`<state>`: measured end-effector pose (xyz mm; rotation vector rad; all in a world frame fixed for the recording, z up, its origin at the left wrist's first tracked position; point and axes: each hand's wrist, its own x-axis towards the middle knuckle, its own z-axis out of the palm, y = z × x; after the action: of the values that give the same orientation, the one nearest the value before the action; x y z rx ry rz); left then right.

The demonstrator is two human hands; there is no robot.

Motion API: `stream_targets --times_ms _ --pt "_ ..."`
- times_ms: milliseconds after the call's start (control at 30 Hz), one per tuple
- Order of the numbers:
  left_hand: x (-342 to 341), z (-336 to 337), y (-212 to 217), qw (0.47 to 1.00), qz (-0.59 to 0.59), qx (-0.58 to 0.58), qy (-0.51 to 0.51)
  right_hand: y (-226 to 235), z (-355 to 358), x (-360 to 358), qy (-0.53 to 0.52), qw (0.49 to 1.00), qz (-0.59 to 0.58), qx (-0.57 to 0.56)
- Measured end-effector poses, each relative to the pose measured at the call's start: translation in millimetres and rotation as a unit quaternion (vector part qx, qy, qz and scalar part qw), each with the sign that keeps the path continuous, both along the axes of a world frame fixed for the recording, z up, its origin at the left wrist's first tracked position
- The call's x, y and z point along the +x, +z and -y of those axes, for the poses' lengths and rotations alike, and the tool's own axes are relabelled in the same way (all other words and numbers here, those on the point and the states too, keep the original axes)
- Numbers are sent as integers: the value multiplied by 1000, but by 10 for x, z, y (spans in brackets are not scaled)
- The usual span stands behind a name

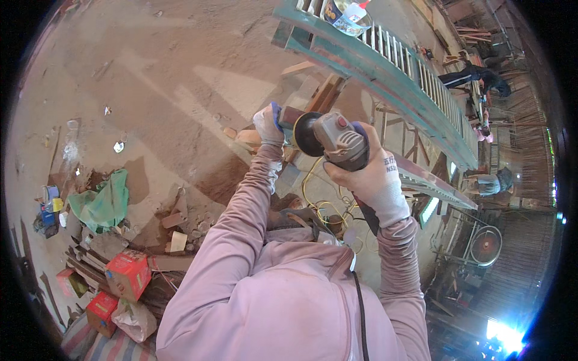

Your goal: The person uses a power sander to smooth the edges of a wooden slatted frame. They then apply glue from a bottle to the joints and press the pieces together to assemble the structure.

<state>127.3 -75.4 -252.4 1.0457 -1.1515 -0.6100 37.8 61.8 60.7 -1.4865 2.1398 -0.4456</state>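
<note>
My right hand (378,183), in a white work glove, is wrapped round the body of a grey angle grinder (342,141). The grinder's round disc, with a yellowish rim, faces left. Up against the disc, or very close to it, is a reddish-brown piece of wood (291,117); I cannot tell whether they touch. My left hand (268,124), gloved in white and blue, grips the wood's left end. Its fingertips are partly hidden. Below the tool, a yellow cord (310,180) loops down toward the ground.
A long green slatted frame (385,72) slants across the upper right, bearing a tub (346,21) with a bottle. Red boxes (128,274) and a green cloth (101,201) lie at left. Two people (475,78) (490,182) are farther off at right, near a wheel (485,245).
</note>
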Motion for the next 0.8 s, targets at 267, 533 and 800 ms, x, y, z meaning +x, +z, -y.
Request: stream_targets --times_ms 267,533,800 --pt "-78 51 149 997 -62 -24 31 -26 -121 -285 -63 997 47 -26" --pt "-69 26 -15 997 20 -69 28 10 66 -52 -21 999 27 -20" --pt "-99 28 -27 997 -78 -3 -19 33 59 -100 -27 999 18 -15"
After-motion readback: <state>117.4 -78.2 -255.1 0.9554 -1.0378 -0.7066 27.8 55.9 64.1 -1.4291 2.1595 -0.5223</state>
